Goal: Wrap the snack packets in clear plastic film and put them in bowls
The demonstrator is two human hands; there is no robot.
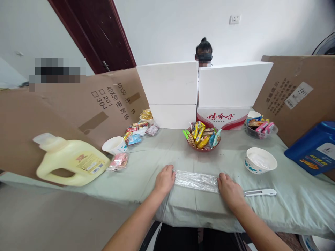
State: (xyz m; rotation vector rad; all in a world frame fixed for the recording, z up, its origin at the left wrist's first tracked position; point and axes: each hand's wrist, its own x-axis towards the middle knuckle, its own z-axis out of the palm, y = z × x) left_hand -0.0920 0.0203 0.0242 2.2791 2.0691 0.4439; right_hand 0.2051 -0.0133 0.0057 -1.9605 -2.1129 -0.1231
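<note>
Head view — plastic film (196, 181), light, limp, slippery, is gripped at both ends by left hand (164, 179) and right hand (230, 190).

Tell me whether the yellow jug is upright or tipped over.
Tipped: the yellow jug lies on its side on the table, capped neck pointing left.

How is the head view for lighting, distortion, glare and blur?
Head view: soft, even light with faint shadows; wide-angle bending bows the cardboard and stretches the jug at the left; the clear bag between the left hand and right hand glints; no motion blur.
</note>
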